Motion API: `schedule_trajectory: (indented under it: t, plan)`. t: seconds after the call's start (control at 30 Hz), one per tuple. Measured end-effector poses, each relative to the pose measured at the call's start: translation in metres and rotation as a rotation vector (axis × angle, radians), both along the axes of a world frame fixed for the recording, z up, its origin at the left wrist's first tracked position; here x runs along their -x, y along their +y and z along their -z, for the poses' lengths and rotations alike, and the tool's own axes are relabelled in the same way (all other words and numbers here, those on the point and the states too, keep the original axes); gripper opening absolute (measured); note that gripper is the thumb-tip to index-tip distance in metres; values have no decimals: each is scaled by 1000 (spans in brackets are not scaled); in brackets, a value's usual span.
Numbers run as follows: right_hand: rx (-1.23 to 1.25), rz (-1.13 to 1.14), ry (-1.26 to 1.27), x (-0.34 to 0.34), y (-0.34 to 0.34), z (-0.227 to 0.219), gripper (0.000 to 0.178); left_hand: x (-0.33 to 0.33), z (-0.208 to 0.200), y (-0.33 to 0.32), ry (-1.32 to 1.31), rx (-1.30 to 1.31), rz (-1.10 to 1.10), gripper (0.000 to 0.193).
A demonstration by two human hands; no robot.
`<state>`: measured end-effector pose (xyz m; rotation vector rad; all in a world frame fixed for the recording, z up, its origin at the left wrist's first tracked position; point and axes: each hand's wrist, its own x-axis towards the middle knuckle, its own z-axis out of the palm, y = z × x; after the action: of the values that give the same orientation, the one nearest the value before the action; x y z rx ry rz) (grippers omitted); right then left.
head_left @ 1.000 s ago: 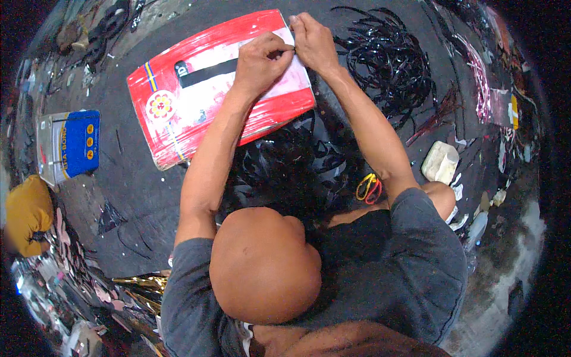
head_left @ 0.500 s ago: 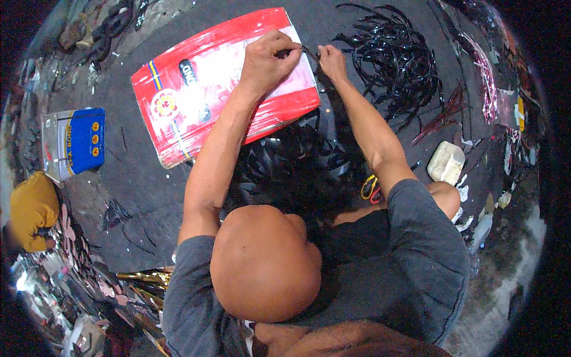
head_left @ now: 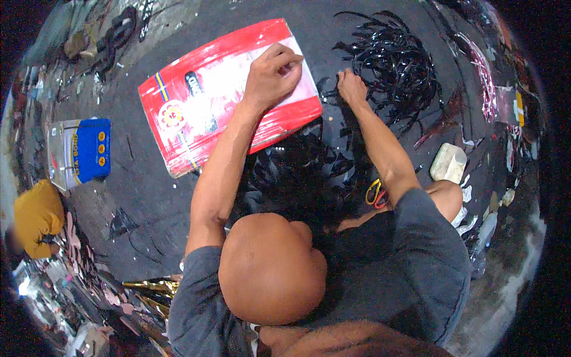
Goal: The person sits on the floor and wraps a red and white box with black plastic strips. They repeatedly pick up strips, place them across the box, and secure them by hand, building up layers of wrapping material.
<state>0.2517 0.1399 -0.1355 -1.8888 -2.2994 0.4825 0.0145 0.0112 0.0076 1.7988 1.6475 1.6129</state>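
Note:
A flat red-and-white printed package (head_left: pixel 232 128) lies tilted on the dark ground mat. My left hand (head_left: pixel 272 78) rests over its right end, fingers curled and thumb bent toward the forefinger. What those fingers pinch, if anything, is hidden. To the right of the package, my right hand (head_left: pixel 352 87) is closed, apart from the left. A dark strip (head_left: pixel 328 89) shows beside its fingers, though its full length is hard to make out. Beyond that hand sits a loose heap of shiny black strips (head_left: pixel 395 68). More black strips (head_left: pixel 297 160) are piled below the package, between my forearms.
Scissors with yellow and red handles (head_left: pixel 376 193) lie by my right forearm. A whitish block (head_left: pixel 448 163) is farther right. At the left stand a blue-and-silver container (head_left: pixel 80 153) and a mustard-coloured cloth shape (head_left: pixel 38 211). Pink strips (head_left: pixel 485 77) and scraps lie around the edges.
My right hand has moved right and down, away from the left hand and the package edge. My left hand stays over the package. The whole view has shifted slightly.

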Motion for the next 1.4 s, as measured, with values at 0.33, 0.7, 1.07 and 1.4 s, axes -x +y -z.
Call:
schedule_trajectory:
  t: [0.33,0.7,1.07,1.4]
  plan:
    - [-328,-182,885,16,-92,-288,22,-68,-121,-18,-534,521,642,40]
    - [-336,177,826,-117,-85,-286,32,-21,-232,-31,239,818,681,21]
    - [-42,-404,1136,-62,-146,-281,43,-46,-210,-52,57,335,412,20]
    - [250,-203,1510,-16,-196,-330,21,-87,-241,-77,-402,278,341,40]
